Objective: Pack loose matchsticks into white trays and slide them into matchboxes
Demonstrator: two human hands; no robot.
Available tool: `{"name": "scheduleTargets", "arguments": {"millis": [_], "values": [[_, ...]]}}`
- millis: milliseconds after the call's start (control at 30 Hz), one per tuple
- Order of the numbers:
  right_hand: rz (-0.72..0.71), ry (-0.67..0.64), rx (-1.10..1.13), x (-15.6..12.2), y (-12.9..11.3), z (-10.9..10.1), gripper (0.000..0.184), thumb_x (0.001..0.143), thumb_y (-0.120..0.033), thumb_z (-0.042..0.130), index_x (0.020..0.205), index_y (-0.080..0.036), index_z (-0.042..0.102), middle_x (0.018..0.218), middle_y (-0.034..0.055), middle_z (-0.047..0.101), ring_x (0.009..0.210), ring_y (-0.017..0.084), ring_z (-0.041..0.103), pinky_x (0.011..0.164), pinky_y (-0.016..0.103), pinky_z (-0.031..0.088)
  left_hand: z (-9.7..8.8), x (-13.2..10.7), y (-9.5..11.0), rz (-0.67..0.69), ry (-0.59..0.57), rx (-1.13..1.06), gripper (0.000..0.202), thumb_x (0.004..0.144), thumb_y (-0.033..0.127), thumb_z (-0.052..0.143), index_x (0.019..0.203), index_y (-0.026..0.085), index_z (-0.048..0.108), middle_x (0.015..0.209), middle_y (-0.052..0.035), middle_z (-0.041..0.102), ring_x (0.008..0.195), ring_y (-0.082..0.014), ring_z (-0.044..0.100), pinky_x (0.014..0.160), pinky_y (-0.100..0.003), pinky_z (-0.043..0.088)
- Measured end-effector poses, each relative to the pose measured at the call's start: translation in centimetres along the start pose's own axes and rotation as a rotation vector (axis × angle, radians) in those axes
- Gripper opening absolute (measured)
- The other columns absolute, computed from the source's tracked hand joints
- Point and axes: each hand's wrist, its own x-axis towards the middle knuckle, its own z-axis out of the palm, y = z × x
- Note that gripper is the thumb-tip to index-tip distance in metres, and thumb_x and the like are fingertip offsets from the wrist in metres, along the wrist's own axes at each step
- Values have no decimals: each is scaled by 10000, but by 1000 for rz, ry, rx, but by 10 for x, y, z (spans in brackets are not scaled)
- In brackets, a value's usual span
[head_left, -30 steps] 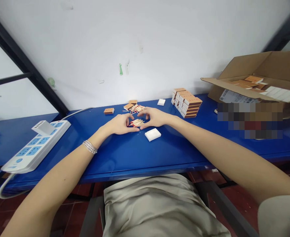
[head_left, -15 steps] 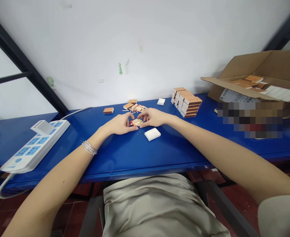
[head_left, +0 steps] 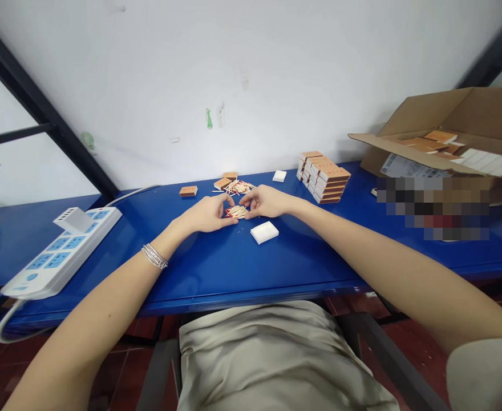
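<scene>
- Clock directions are read from the bundle, with 12 pointing toward the wall (head_left: 251, 85).
- The bundle (head_left: 235, 212) is a small sheaf of red-tipped matches. It lies on the blue table (head_left: 217, 268) near mid-width, between the two hands.
- The left hand (head_left: 206, 214) comes in from 8 o'clock. Its fingers are curled and its thumb and forefinger close on the bundle's left end.
- The right hand (head_left: 268, 202) comes in from 4 o'clock. It is curled the same way, with its fingertips gripping the right end of the bundle.
- The fingertips of the two hands nearly meet over the bundle. The view is too small to show whether they touch each other.
- A bracelet (head_left: 156, 256) of thin silver bands sits on the left wrist.
- A white tray (head_left: 264, 232) lies flat at 4 o'clock, just beside the right hand and apart from it.
- Loose matches (head_left: 238, 186) lie in a heap at 12 o'clock, near the hands.
- Two orange boxes (head_left: 222, 183) rest at the left edge of that heap.
- A single box (head_left: 188, 191) lies at 10 o'clock, by itself.
- A white box (head_left: 279, 176) sits at 1 o'clock, close to the wall.
- A stack (head_left: 326, 182) of orange boxes stands at 2 o'clock, in neat rows several layers high.
- An open carton (head_left: 448, 114) stands at the far right, at 3 o'clock. It holds more orange and white boxes.
- A white power strip (head_left: 63, 251) lies at 8 o'clock, well apart, with its cord trailing off the table edge.
</scene>
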Motion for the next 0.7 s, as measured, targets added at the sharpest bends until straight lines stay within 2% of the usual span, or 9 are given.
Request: {"name": "scheduleTargets", "arguments": {"millis": [200,333,467,600,700], "values": [[-41,55,21,0,-4,6,434,712,-237,763,1123,-111,702,761,28,707,697,131,631,675,235,475,-3,-1,14,-54,13,143,396,757,489,681,993,171,666,680,-32,655,597,-183,573,557,-288,358],[-66,55,39,-1,-7,5,452,695,-223,780,1127,-111,705,758,30,717,706,138,648,697,239,485,0,-1,18,-10,-5,163,321,796,426,640,995,178,689,715,-38,674,619,-182,586,572,-289,380],[-44,62,24,0,-2,2,503,682,-254,797,1150,-103,695,794,45,728,741,152,663,711,244,497,0,-2,16,32,5,152,344,815,451,614,1004,172,680,730,-44,677,619,-185,591,574,-295,384],[6,39,28,2,4,-1,638,625,-312,840,1198,-88,672,849,66,734,759,161,669,711,250,510,-4,-5,14,-105,11,218,506,758,564,647,1061,160,629,750,-62,679,636,-215,600,546,-300,363],[11,17,48,2,2,1,632,640,-276,827,1212,-64,662,863,80,735,786,167,674,721,249,514,-3,-5,11,-163,-31,209,555,767,611,613,1055,137,610,740,-77,676,641,-229,605,545,-310,368]]}}
